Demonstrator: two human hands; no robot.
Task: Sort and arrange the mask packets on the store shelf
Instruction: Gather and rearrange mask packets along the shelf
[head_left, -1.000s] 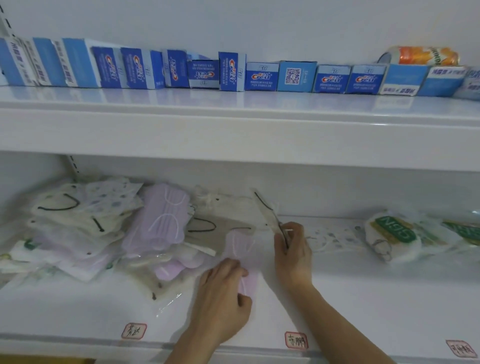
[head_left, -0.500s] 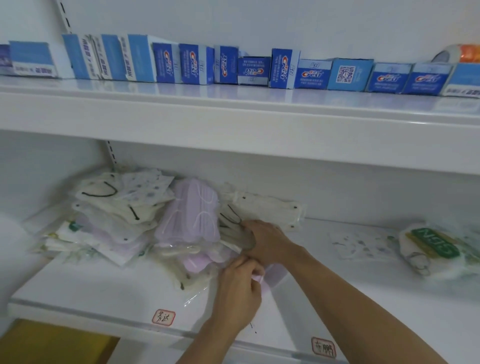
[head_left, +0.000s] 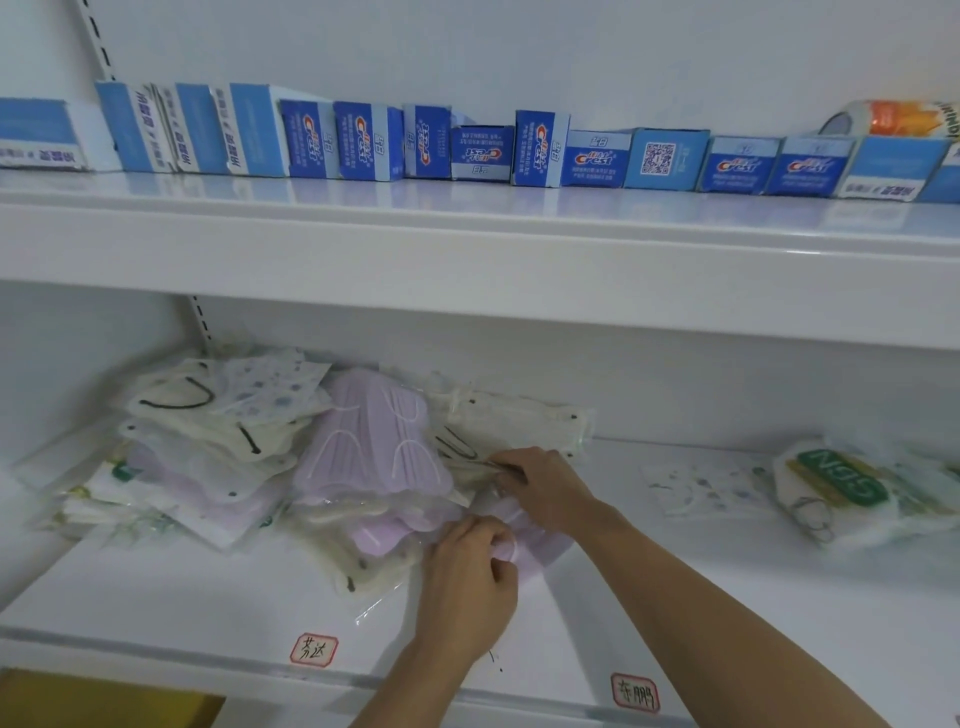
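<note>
- The lower shelf carries the mask packets; above it the upper shelf holds a row of blue toothpaste boxes.
- The heap of mask packets sprawls over the left and middle of the lower shelf, unsorted, with a lilac packet on top.
- A green-labelled packet lies well apart at the far right, a speckled packet just beside it.
- The right hand, which a second ago held a cream packet upright, has laid it down on the heap's right edge; its fingers now pinch the cream packet there.
- The left hand still grips the small lilac packet at the heap's near edge.
- Judging by this, one packet has been placed, and most sorting remains.
</note>
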